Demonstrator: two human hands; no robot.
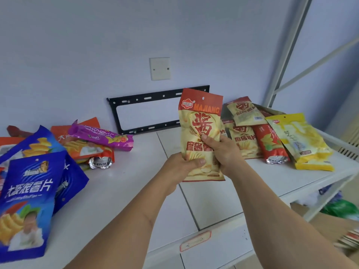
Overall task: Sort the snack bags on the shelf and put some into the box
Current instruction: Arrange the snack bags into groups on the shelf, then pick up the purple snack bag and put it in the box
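Observation:
A red-and-cream MAJIANG snack bag (pixel 200 121) stands upright above the middle of the white shelf (pixel 136 181), held by both hands. My left hand (pixel 180 167) grips its lower left edge, thumb across the front. My right hand (pixel 221 150) grips its right side, thumb on the front. Right of it lies a pile of bags: more red-and-cream bags (pixel 244 113), a red bag (pixel 272 144) and a yellow bag (pixel 303 140). On the left lie blue bags (pixel 29 199), an orange bag (pixel 85 148) and a purple bag (pixel 101 136).
A black metal bracket (pixel 147 111) and a white wall plate (pixel 160 68) sit on the wall behind the shelf. The shelf's white frame post (pixel 287 53) rises at the right. Below the shelf at lower right are a cardboard box (pixel 330 224), a green bag (pixel 342 208) and stacked packets (pixel 349 239).

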